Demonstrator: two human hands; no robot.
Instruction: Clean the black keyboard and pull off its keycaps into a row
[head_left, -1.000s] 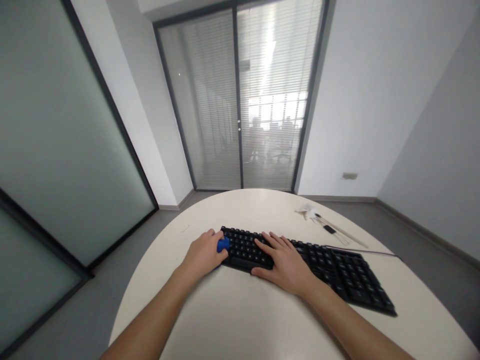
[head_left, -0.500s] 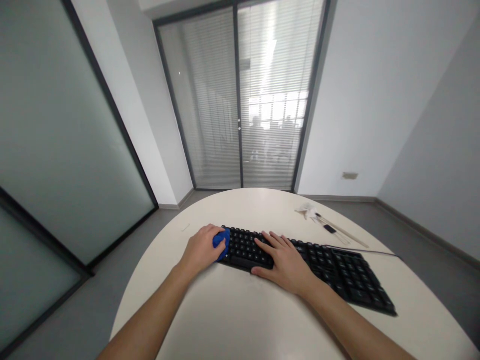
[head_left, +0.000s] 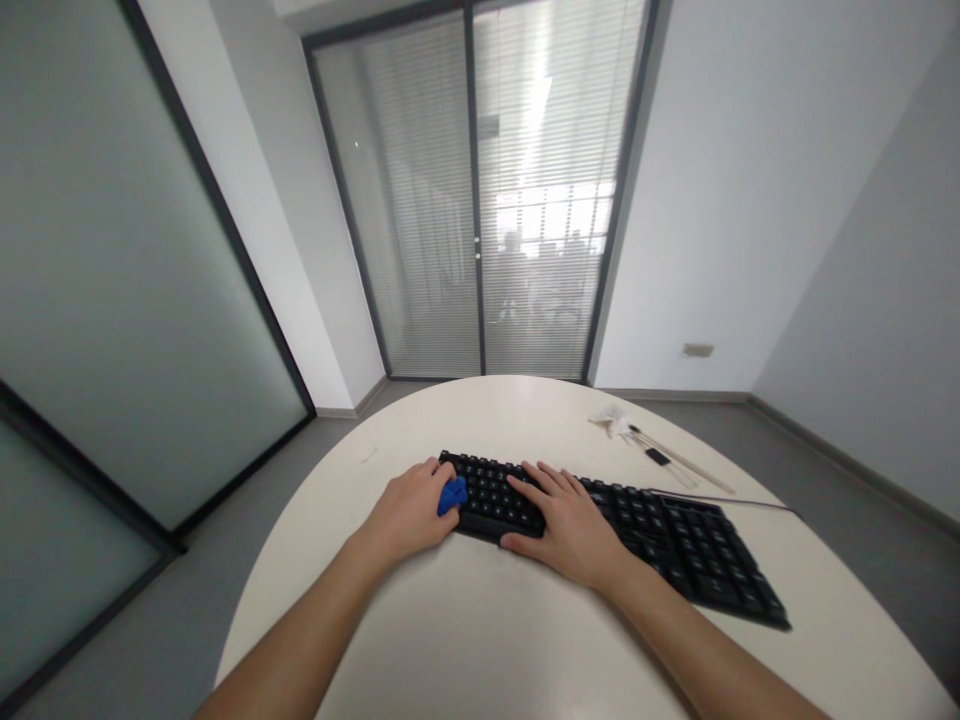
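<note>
Keyboard (head_left: 637,515) lay across worktop (head_left: 465,640), long axis slanting toward right edge. Left hand (head_left: 411,508) — at keyboard's left end — gripped blue cloth (head_left: 453,494); right hand (head_left: 566,520), open, fingers spread, rested on keyboard, right of cloth.

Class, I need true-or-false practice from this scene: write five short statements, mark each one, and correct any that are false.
1. The left hand holds a crumpled blue cloth. True.
2. The right hand holds a pencil. False: the right hand lies with its fingers spread on the keyboard.
3. The keyboard is white. False: it is black.
4. The blue cloth is at the left end of the keyboard. True.
5. The table is square. False: its visible edge is curved.
</note>
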